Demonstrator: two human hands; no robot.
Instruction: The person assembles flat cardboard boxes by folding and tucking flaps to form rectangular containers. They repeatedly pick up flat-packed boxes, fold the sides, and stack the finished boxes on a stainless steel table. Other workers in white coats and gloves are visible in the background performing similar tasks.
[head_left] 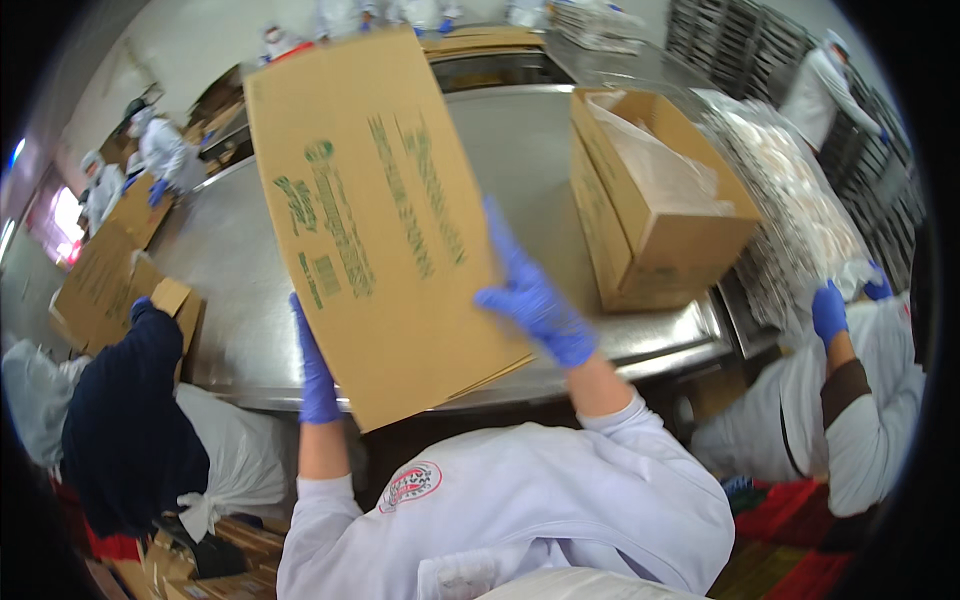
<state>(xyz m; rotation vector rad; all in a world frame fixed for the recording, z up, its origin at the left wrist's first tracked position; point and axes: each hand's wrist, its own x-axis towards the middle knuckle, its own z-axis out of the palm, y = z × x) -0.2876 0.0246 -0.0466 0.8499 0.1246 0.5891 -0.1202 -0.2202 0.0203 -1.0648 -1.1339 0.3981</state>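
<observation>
A flat, folded cardboard box (400, 300) with green print is held up in front of me, tilted over the steel table (225, 260). My left hand (316, 375), in a blue glove, grips its left edge; part of the fingers is behind the cardboard. On the opposite edge is my right hand (540, 300), also gloved in blue, its thumb over the front face and its other fingers along the side. To the right on the table stands an open cardboard box (610, 250) with a clear plastic liner (665, 165) in it.
At the right, a co-worker's gloved hand (830, 310) is by a plastic-covered tray of pale items (790, 180). On the left, a person in a dark sleeve (135, 400) handles another box (100, 285). Stacked racks (735, 50) and more people are at the back.
</observation>
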